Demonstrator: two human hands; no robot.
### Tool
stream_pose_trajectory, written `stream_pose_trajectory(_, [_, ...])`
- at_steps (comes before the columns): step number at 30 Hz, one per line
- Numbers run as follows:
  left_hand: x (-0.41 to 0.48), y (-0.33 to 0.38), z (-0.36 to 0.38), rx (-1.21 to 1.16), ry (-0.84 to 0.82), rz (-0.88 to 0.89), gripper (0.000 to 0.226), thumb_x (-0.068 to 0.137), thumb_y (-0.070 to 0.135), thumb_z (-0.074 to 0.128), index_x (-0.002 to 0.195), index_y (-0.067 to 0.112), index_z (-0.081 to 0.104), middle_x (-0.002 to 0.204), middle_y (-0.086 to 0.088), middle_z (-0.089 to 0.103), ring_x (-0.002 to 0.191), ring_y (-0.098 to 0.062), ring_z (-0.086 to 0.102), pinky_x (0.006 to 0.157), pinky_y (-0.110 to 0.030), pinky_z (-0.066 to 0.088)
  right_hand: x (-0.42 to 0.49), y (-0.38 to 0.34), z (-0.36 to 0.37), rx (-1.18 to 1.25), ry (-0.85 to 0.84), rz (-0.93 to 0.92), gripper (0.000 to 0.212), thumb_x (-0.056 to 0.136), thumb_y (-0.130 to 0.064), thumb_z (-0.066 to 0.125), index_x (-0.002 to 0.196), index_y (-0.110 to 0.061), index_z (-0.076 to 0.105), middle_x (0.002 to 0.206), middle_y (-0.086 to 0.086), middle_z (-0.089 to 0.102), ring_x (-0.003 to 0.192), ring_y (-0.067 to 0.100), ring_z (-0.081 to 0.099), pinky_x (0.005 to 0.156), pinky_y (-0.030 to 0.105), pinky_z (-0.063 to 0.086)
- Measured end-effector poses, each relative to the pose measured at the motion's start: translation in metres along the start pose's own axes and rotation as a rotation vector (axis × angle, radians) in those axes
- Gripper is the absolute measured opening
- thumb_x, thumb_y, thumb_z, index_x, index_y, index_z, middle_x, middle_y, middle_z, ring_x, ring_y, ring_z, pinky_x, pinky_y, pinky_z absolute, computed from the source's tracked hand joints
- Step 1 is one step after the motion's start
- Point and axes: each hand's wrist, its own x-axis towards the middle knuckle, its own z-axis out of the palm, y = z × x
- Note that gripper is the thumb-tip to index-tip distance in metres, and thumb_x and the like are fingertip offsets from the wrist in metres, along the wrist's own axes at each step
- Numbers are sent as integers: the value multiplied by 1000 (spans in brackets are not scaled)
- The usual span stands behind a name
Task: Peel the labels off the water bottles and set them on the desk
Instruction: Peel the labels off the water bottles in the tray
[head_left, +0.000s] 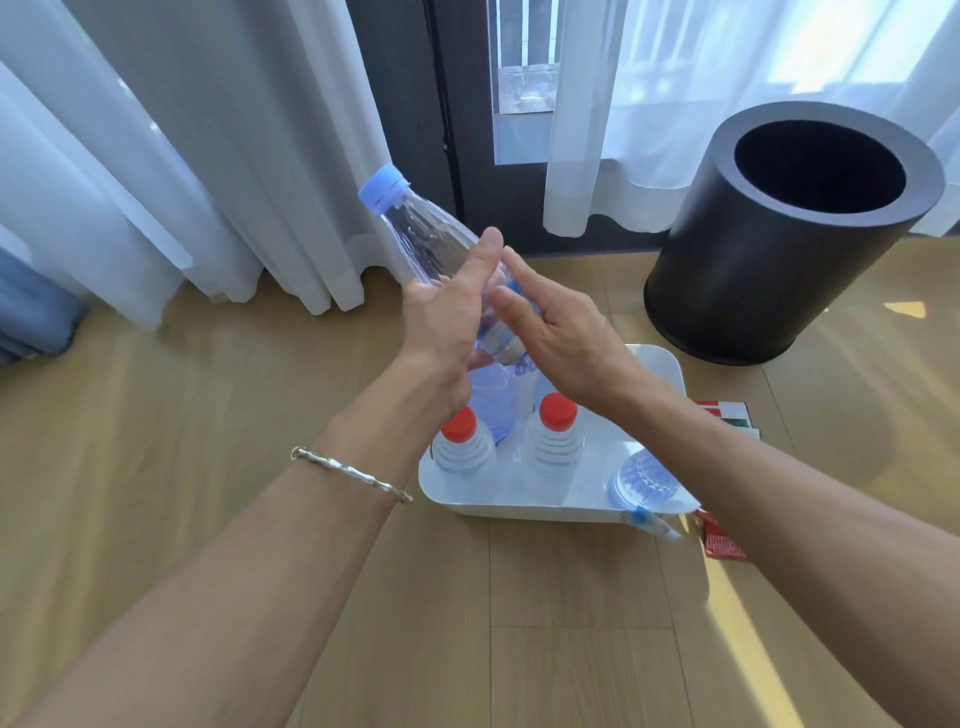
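A clear water bottle (415, 223) with a pale blue cap is held tilted, cap up and to the left, above the white tray (660, 374). My left hand (447, 322) grips its lower body from the left. My right hand (561, 327) lies against the bottle from the right with fingers stretched out, over a bluish label part. Two red-capped bottles (462, 441) (556, 431) stand in the tray, with another blue-tinted bottle (493, 400) behind them. A clear bottle (649, 478) lies at the tray's right corner.
A black round bin (769, 249) stands at the right on the wooden floor. White curtains (234, 156) hang at the back. Red and green peeled labels (727, 415) lie right of the tray, and a red one (722, 540) near its front corner.
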Motion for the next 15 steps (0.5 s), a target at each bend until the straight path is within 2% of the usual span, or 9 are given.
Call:
stream_pose_trajectory(2, [0,0,2,1,6,1,56,82,47,70,120,7,58,91,-3,70,76,-16,69,64,-41,61,-1,1,1,20,51,-15,51,102,-42,38,151,-27,33,138,-5,56,126,9,51,102,26,42])
stream_pose_trajectory(5, [1,-1,3,1,8,-15,55,83,49,68,122,12,56,106,-6,71,93,-23,70,75,-52,59,-2,1,-2,5,117,-30,46,103,-36,38,146,-20,42,137,-4,57,117,-2,50,88,2,37])
stream_pose_trajectory(6, [0,-1,3,-3,10,-19,52,83,49,67,120,13,58,107,-7,71,94,-25,70,76,-54,58,-2,1,-1,-10,129,-39,46,103,-35,38,145,-18,44,135,-3,58,113,-3,50,84,-2,36])
stream_pose_trajectory(8, [-1,0,4,-7,22,-28,47,84,49,66,115,13,60,106,-7,72,94,-26,70,77,-53,58,-3,-1,0,-13,156,-53,45,103,-34,39,142,-15,48,131,1,61,111,2,55,82,1,40])
stream_pose_trajectory(11, [-1,1,5,-22,34,-27,45,85,48,66,112,12,61,105,-9,72,94,-28,71,75,-55,58,-5,-6,3,41,196,-69,42,103,-31,42,134,-6,55,125,8,65,106,10,60,79,14,46])
stream_pose_trajectory(13, [0,2,4,-31,40,-15,45,85,48,66,110,12,61,104,-11,73,91,-29,72,73,-54,59,-5,-8,4,50,164,-39,49,101,-36,43,141,-8,47,135,5,58,120,14,54,87,14,42])
stream_pose_trajectory(15, [1,1,3,-30,61,5,49,84,49,66,115,11,58,103,-10,72,89,-27,73,72,-50,60,-4,-8,6,11,112,-10,61,98,-44,44,150,-14,33,147,0,46,132,12,43,95,13,31])
